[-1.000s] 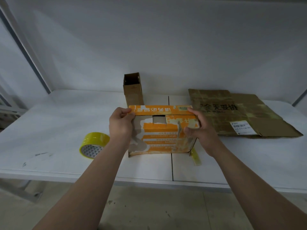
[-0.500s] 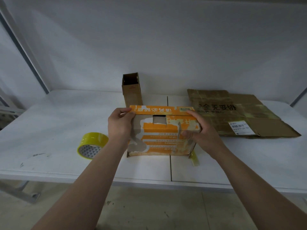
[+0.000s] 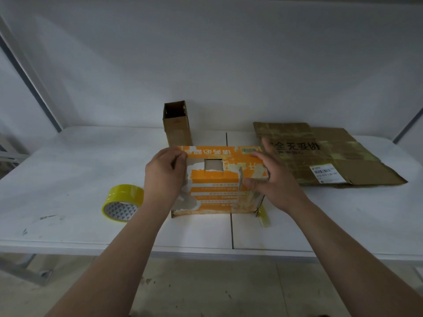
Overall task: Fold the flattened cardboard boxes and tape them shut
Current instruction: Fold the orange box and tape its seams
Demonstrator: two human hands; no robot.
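Note:
An orange printed cardboard box (image 3: pixel 217 191) stands upright at the middle of the white table (image 3: pixel 68 170), with a square cut-out near its top. My left hand (image 3: pixel 163 177) grips its upper left corner. My right hand (image 3: pixel 274 179) holds its upper right corner, thumb pressed on the front face, fingers spread over the top edge. A yellow tape roll (image 3: pixel 122 202) lies just left of the box. A loose yellow tape strip (image 3: pixel 264 216) hangs at the box's lower right corner. A flattened brown box (image 3: pixel 325 154) lies to the right.
A narrow brown box (image 3: pixel 176 126) stands open-topped behind the orange box, near the white back wall. Grey frame posts slant up at the far left and far right. The table's front edge runs below my forearms, with floor beneath.
The box and my left hand have stayed almost in place. My right hand's fingers have lifted and spread further over the box's top right edge.

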